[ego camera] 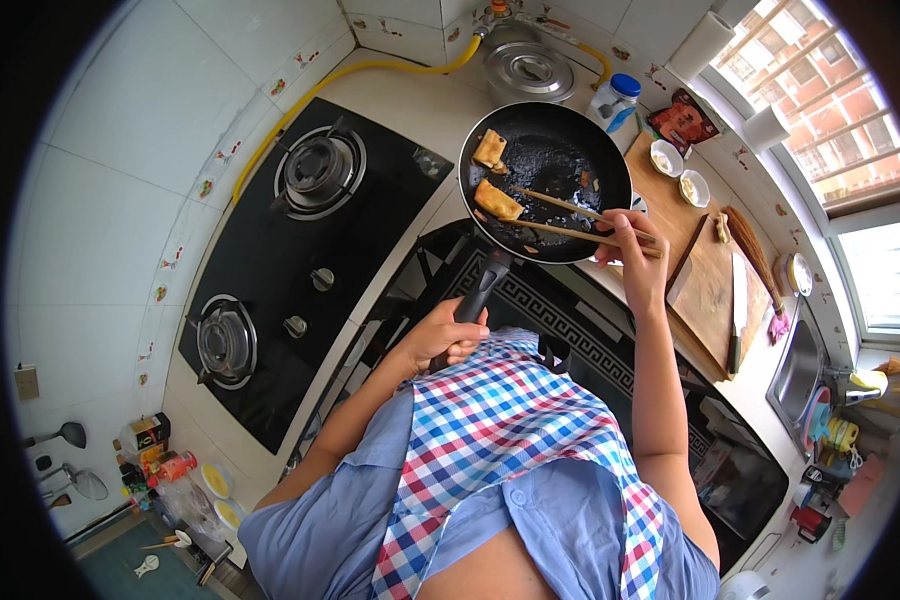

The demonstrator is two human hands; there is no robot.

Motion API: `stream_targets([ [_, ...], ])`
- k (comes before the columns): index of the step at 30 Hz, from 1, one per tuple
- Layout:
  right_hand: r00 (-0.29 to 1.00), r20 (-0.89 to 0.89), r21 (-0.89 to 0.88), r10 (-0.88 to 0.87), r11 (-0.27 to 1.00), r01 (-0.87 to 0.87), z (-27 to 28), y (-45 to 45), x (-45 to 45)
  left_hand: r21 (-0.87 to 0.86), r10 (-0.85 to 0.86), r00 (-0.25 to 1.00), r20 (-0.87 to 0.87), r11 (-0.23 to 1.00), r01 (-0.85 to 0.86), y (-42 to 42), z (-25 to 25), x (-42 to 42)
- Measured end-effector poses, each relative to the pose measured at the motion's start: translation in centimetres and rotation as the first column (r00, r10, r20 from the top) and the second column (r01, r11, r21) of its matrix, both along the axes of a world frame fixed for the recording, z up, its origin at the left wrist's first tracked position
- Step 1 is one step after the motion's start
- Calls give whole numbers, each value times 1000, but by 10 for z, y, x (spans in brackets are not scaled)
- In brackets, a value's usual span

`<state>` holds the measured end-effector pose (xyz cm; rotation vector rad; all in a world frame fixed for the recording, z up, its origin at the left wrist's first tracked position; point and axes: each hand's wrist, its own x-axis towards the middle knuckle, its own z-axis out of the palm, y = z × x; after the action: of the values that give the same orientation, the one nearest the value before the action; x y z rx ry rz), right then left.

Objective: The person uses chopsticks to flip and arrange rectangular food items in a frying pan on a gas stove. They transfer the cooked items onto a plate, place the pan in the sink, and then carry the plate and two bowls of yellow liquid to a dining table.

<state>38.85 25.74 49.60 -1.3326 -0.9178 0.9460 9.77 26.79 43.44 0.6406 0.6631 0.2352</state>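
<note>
My left hand (450, 335) grips the black handle (483, 286) of a frying pan (570, 142), held up off the stove near the counter's corner. Inside the pan, toward its left side, lie two browned food pieces, possibly fried tofu: an upper piece (490, 148) and a lower piece (498, 200). Small scraps and an oily sheen mark the pan's dark bottom. In my right hand (634, 251) is a pair of wooden chopsticks (562, 204). Their tips reach into the pan beside the lower piece; whether they touch it is hard to tell.
To the left is a black gas stove (270, 262) with two burners. On the right counter, a wooden cutting board (709, 315) carries a knife (738, 300) and two small white bowls. A lidded pot (529, 71) and blue-capped jar (616, 101) stand behind the pan. A sink (795, 371) is farther right.
</note>
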Motion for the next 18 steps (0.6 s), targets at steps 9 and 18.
stream_targets([
  [9,944,289,49,158,983,-179,6,-17,-3,20,-15,1000,5,1000,15,3,2,4],
  [18,838,516,171,175,938,-301,-7,-17,-12,20,-17,1000,-12,1000,17,6,6,5],
])
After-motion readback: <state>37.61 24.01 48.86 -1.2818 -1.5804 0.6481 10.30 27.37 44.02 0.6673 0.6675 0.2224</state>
